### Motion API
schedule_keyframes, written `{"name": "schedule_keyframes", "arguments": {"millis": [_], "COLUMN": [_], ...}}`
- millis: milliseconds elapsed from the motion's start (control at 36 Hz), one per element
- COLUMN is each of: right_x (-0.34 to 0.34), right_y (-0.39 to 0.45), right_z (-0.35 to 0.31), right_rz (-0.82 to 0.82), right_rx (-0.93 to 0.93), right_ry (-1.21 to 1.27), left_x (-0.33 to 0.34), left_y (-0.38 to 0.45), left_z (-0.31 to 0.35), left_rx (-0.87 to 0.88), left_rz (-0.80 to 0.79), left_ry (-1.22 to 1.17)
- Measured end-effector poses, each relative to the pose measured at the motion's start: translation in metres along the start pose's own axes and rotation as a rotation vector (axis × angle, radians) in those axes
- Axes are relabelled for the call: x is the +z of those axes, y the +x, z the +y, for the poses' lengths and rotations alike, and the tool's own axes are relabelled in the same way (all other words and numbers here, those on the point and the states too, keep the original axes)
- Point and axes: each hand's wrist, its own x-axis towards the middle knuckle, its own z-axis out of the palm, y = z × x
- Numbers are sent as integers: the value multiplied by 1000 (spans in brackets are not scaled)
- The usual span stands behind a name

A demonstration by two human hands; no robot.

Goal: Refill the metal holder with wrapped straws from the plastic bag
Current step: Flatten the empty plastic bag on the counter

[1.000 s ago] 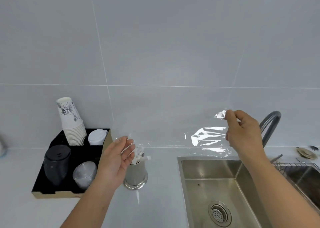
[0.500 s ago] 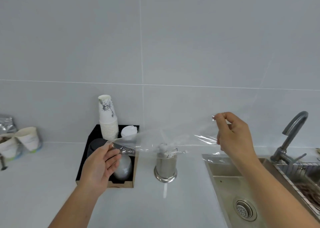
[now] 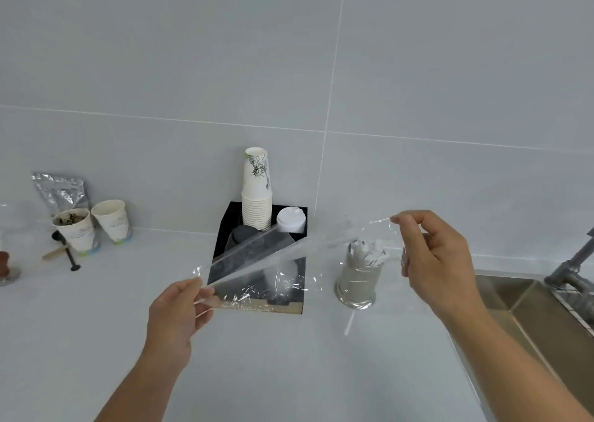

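Observation:
A clear, empty-looking plastic bag (image 3: 276, 261) is stretched between my two hands above the counter. My left hand (image 3: 178, 312) pinches its lower left end. My right hand (image 3: 430, 254) pinches its upper right end, just right of the metal holder (image 3: 355, 280). The holder stands upright on the white counter with wrapped straws (image 3: 369, 251) bunched in its top. One loose wrapped straw (image 3: 349, 322) lies on the counter in front of the holder.
A black tray (image 3: 225, 232) left of the holder carries a stack of paper cups (image 3: 256, 196), a white lid and dark lids. Two paper cups (image 3: 93, 225), a foil pouch (image 3: 59, 190) and a scoop stand far left. A steel sink (image 3: 527, 306) and tap lie right.
The view has swung left, so the holder and sink sit further right in frame. My left hand has dropped lower and nearer, tilting the bag; my right hand still holds its end.

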Motion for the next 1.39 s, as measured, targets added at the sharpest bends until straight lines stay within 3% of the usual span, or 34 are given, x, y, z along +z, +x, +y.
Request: {"name": "schedule_keyframes", "arguments": {"millis": [194, 389, 694, 917, 1083, 1167, 1278, 1389], "right_x": [23, 41, 63, 81, 100, 106, 106, 112], "right_y": [-36, -66, -112, -138, -153, -160, -168, -181], "right_z": [25, 74, 145, 191, 214, 223, 227, 235], "right_rz": [19, -41, -135, -292, -295, -320, -372, -415], "right_rx": [147, 423, 745, 1052, 1032, 867, 664, 374], "right_ry": [-3, 53, 77, 75, -91, -278, -514, -682], "left_x": [-42, -80, -134, -171, -194, -193, -181, -147], "left_y": [20, 26, 23, 17, 16, 14, 26, 39], "left_z": [-26, -56, -118, -162, -177, -172, -173, -181], "left_rx": [-137, -214, -321, -364, -180, 50, 389, 525], "left_rz": [11, 15, 50, 111, 156, 126, -60, -350], "left_ry": [-57, -53, 39, 192, 718, 1012, 1225, 1296]}}
